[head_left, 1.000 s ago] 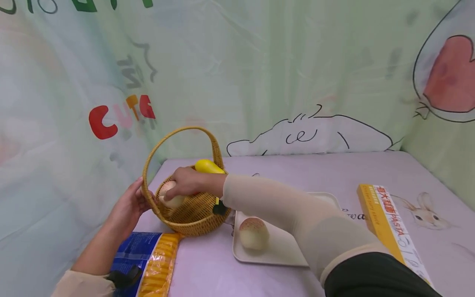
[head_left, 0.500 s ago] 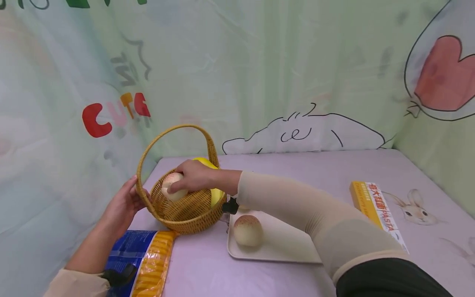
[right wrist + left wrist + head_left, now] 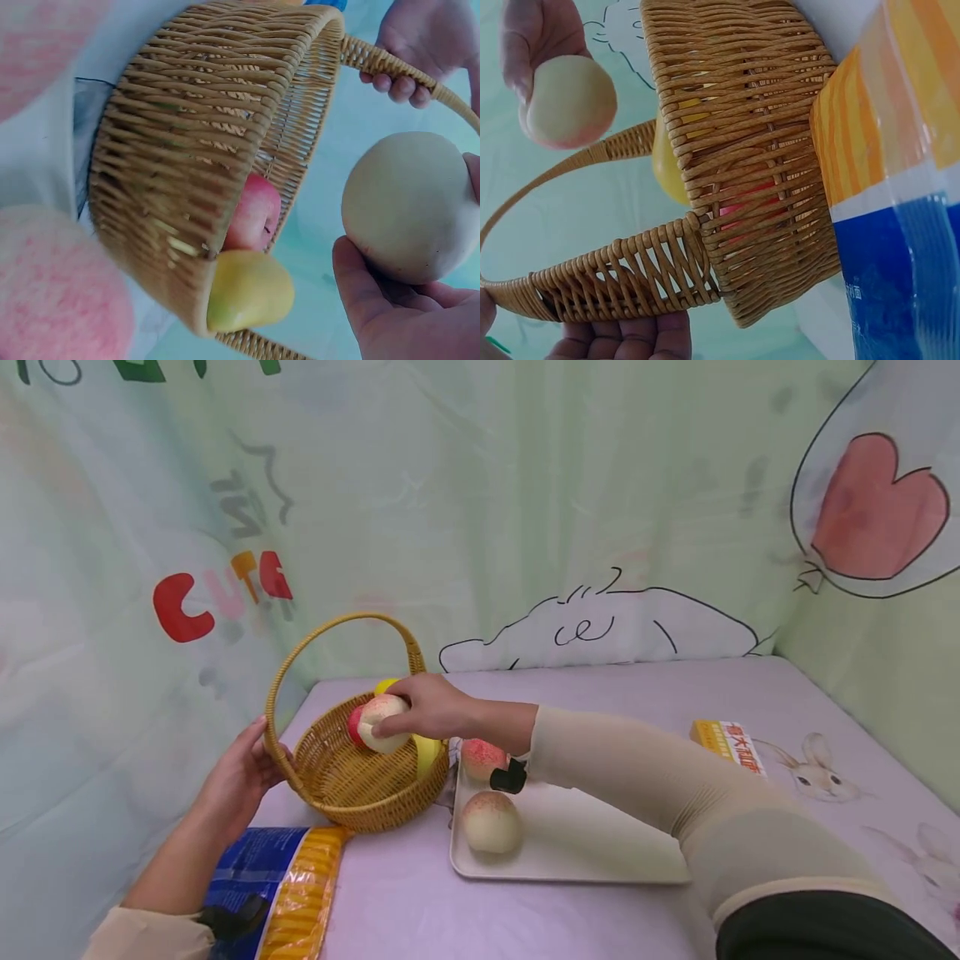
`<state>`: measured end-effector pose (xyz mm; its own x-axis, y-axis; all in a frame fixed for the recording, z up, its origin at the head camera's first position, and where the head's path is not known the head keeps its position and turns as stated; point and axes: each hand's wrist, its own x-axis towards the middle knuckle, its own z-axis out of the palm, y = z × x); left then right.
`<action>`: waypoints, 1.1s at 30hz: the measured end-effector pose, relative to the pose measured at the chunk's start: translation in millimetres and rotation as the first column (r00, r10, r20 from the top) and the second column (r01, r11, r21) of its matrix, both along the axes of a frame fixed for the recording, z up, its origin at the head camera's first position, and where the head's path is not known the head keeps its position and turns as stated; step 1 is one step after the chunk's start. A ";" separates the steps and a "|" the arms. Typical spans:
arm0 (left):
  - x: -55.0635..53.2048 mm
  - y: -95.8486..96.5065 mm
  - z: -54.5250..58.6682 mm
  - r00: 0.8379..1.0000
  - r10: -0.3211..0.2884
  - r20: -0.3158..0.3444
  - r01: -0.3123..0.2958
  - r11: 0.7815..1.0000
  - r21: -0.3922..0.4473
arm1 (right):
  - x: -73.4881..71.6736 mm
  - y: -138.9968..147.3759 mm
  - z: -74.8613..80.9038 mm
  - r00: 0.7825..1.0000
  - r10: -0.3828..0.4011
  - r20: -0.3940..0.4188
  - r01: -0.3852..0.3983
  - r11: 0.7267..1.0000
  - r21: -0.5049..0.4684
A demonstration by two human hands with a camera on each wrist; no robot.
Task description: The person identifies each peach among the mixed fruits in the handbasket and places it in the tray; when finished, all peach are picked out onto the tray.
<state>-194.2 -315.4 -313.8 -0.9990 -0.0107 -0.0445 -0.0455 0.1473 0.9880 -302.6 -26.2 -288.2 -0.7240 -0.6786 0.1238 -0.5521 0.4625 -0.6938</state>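
My right hand [image 3: 438, 706] holds a pale peach [image 3: 385, 724] with a pink blush, thumb on the near side. In the left wrist view the peach [image 3: 574, 101] is up beyond the rim of the wicker basket [image 3: 367, 789], outside its bowl. My left hand [image 3: 243, 764] grips the basket's arched handle low on its left side, fingers curled behind the wicker. Inside the basket lie a red apple [image 3: 255, 214] and a smooth yellow fruit [image 3: 251, 291]. The peach partly covers the apple in the head view.
A cream tray [image 3: 585, 852] right of the basket bears a pale peach [image 3: 491, 821] and a redder peach [image 3: 480, 758]. A blue and orange bag [image 3: 277, 885] lies in front of the basket. A yellow and white pasta box [image 3: 727, 743] is partly hidden behind the right sleeve.
My right hand has lifted the peach from low in the basket up and rightward, uncovering the red apple. The redder peach on the tray has come into sight. My left hand stays on the handle.
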 end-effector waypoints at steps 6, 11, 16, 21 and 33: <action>1.7 -0.8 -1.9 1.000 -0.002 0.000 0.002 1.000 0.003 | 4.5 25.4 4.6 0.999 -0.030 0.035 0.032 0.998 -0.049; 2.1 1.0 -2.4 1.000 -0.005 -0.002 0.005 1.000 0.007 | 7.0 50.5 6.7 0.998 -0.060 0.031 0.063 0.993 -0.097; 2.6 2.0 -1.7 1.000 -0.006 -0.013 0.006 1.000 -0.001 | 12.8 74.4 8.2 0.993 -0.105 0.059 0.113 0.981 -0.156; 2.1 -0.2 -3.3 0.999 -0.024 -0.026 0.025 0.999 0.026 | 22.5 94.2 8.7 0.990 -0.123 0.074 0.135 0.972 -0.192; 3.8 -1.0 -3.8 0.998 -0.041 -0.038 0.043 0.998 0.054 | 46.7 131.7 -6.2 0.981 -0.174 0.089 0.187 0.966 -0.179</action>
